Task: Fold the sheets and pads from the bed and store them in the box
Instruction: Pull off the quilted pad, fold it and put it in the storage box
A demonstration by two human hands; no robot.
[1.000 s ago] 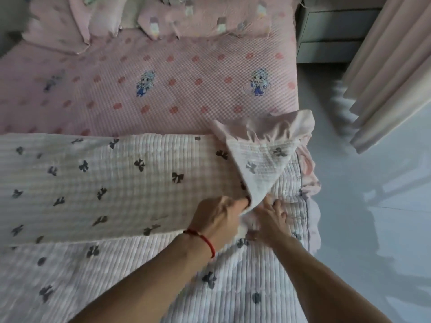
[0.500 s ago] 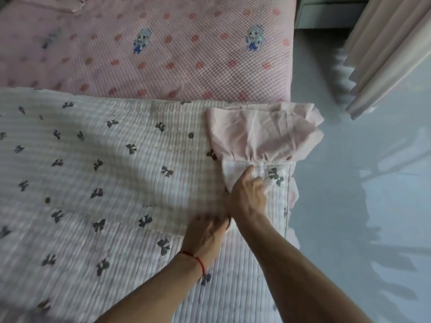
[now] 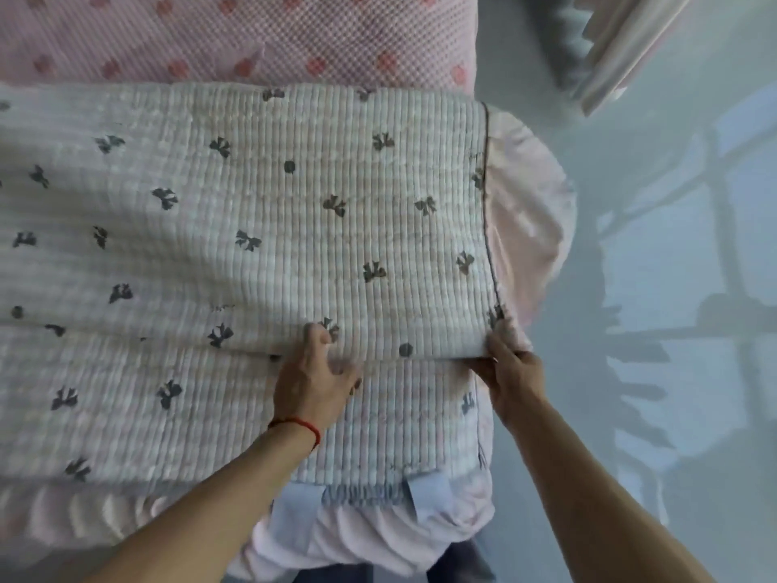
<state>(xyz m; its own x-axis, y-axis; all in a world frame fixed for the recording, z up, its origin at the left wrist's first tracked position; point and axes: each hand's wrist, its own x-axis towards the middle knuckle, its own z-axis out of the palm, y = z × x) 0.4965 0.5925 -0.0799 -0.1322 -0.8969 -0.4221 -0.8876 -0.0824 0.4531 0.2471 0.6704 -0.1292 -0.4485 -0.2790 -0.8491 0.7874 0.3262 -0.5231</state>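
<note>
A single head-worn camera looks steeply down from above the foot corner of the bed (image 3: 252, 40), close enough that the quilted pad (image 3: 294, 229) fills most of the frame. Both forearms enter from the bottom edge. The floor (image 3: 672, 288) runs down the right side, a curtain (image 3: 622, 48) at top right.

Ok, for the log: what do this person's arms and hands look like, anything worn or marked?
Both forearms are bare, with no sleeves in view. The left hand has a thin red string bracelet round the wrist. The right hand and its wrist carry nothing. No gloves, rings or watch can be seen on either.
</note>
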